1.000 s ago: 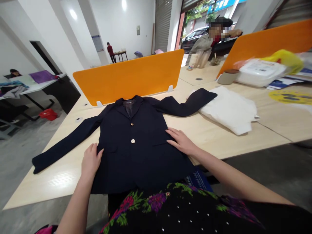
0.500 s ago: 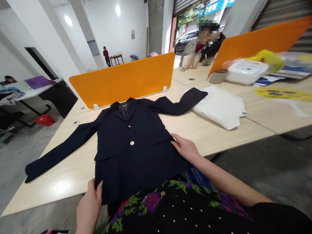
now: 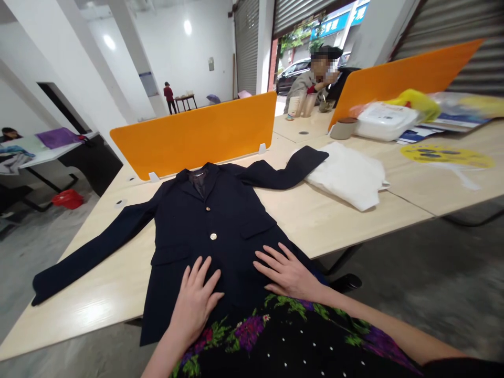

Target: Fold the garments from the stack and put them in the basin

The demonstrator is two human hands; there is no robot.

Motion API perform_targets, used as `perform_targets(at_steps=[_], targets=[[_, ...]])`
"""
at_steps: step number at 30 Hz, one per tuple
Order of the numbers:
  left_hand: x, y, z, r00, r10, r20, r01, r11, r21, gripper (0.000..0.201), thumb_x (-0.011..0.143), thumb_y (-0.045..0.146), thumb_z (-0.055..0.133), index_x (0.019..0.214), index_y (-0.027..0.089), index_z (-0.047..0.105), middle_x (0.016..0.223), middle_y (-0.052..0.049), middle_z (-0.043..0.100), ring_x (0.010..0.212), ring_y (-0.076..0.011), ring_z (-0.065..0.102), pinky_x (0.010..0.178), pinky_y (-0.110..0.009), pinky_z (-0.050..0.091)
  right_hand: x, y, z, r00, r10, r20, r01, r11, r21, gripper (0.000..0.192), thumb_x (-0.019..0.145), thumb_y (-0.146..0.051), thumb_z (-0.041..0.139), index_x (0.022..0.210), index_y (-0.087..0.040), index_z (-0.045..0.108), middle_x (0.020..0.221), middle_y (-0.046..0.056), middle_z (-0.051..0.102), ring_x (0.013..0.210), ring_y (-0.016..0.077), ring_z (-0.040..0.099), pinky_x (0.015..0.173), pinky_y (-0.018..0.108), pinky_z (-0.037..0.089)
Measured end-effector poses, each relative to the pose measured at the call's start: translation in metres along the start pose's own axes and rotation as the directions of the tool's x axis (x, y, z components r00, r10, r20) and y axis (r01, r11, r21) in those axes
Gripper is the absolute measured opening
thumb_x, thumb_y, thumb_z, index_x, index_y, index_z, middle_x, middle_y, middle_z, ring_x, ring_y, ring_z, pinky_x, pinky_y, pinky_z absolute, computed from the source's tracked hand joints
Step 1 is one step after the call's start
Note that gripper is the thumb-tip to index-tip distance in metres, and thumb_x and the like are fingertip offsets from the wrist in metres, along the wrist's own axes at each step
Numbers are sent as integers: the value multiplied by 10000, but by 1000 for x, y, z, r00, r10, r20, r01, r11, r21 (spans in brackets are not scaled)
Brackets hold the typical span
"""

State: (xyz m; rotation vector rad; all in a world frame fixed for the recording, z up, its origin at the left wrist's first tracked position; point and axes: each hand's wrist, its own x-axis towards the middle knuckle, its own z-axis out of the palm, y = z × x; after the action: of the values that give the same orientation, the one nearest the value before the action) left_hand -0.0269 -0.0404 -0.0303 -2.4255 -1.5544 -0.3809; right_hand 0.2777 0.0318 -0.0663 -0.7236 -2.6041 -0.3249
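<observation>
Bare forearms, black top with bright flowers

Our pale wooden worktop (image 3: 338, 220) carries a navy jacket (image 3: 205, 231), folded white cloth (image 3: 350, 176) and an orange divider (image 3: 197, 134).

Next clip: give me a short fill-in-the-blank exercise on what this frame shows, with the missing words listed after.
1. Both hands, the left hand and the right hand, lie flat on the lower front of the dark ____.
2. The jacket lies on the table with its front facing ____.
3. Behind the collar stands a desk divider coloured ____.
4. The end of one sleeve rests on a folded ____ cloth.

Missing words: jacket; up; orange; white
</observation>
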Motion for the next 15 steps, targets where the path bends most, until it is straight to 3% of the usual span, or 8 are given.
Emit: perform_targets(at_steps=[2, 5, 8, 11, 15], targets=[[8, 7, 4, 999, 26, 29, -26, 1000, -4, 423, 917, 341, 493, 1330, 255, 523, 1502, -75, 383, 1408, -313, 277, 1074, -546, 366, -3, 5, -2, 1000, -9, 9, 9, 1000, -2, 557, 906, -476, 522, 1384, -193, 484, 1419, 131, 488, 1342, 339, 371, 1089, 592, 243], [10, 10, 4, 999, 24, -23, -25, 999, -44, 555, 925, 356, 473, 1442, 179, 376, 1511, -126, 354, 1418, -293, 255, 1077, -497, 386, -3, 9, -7, 999, -40, -12, 40, 999, -5, 619, 885, -543, 528, 1403, -211, 463, 1441, 158, 453, 1376, 342, 316, 1082, 593, 265], [9, 10, 4, 994, 93, -49, -95, 994, -53, 544, 923, 365, 481, 1441, 224, 388, 1536, -117, 308, 1430, -306, 222, 1089, -513, 361, 0, 6, -2, 991, -129, -44, 127, 991, -34, 441, 913, -407, 549, 1346, -327, 514, 1440, 88, 470, 1385, 321, 311, 1083, 597, 260], [10, 7, 6, 983, 180, 42, -180, 984, -4, 483, 909, 361, 516, 1387, 319, 461, 1511, -47, 373, 1416, -323, 253, 1085, -571, 337, 2, 1, 9, 980, -191, -51, 187, 980, -71, 405, 923, -271, 539, 1308, -394, 530, 1431, 30, 487, 1368, 303, 347, 1078, 583, 282], [12, 5, 7, 981, 101, 168, -98, 995, -26, 526, 898, 433, 520, 1406, 334, 430, 1499, -28, 394, 1402, -325, 279, 1062, -588, 359, 2, 0, 14, 983, -169, -71, 166, 985, -47, 405, 921, -265, 541, 1303, -399, 533, 1423, 44, 495, 1355, 309, 366, 1051, 564, 336]])
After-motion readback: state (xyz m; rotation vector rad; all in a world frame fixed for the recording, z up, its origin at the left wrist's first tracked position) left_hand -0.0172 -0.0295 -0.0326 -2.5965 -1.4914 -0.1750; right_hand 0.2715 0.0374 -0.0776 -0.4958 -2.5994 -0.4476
